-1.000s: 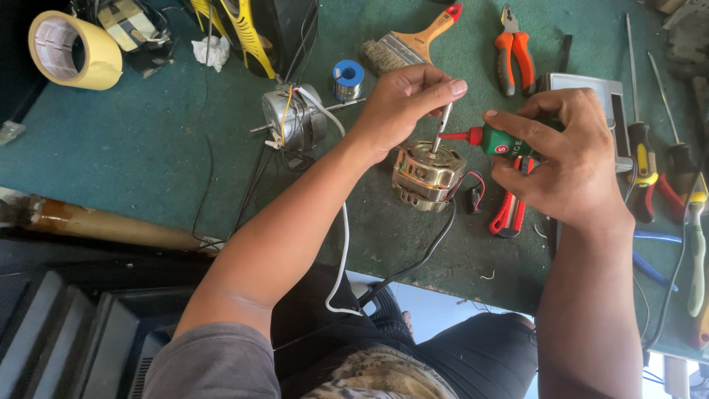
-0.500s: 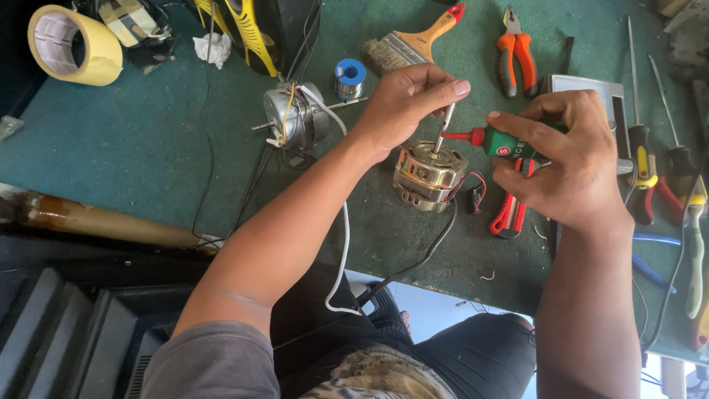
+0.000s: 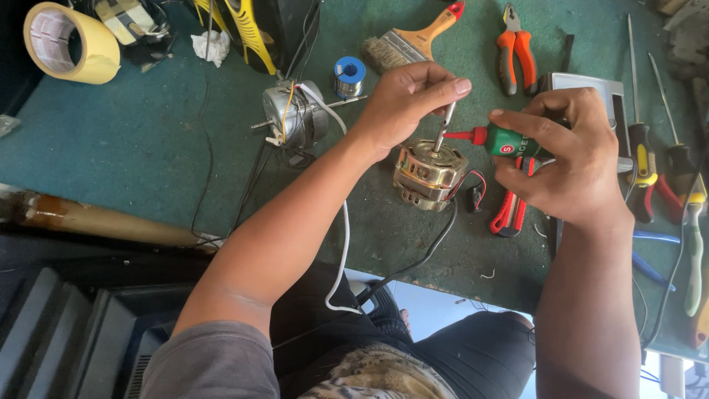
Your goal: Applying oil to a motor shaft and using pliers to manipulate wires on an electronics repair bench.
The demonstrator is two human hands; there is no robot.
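- Left hand: positioned above the small motor. Thumb and forefinger are pinched together on the top of the motor's steel shaft; the remaining fingers are curled in toward the palm.
- Right hand: fingers are wrapped tight around a small green bottle held nearly level. The forefinger lies along the top of the bottle and the thumb is under it.
- Bottle nozzle: the red nozzle points left, with its tip at the shaft just above the motor body. Whether the tip actually touches the shaft cannot be determined from this view.
- Small motor: brass-coloured laminated body, standing on the green work surface near the front edge, shaft upward, between the two hands. Red and black leads exit on its right side; a black cable runs from it over the table edge.
- Second motor: silver housing, lying to the left of the left wrist, with a white cable leading off it.
- Adjacent items: a solder spool and a paintbrush behind the left hand; orange-handled pliers behind the right hand; a red utility knife below the right hand; a roll of yellow tape at the far left corner.
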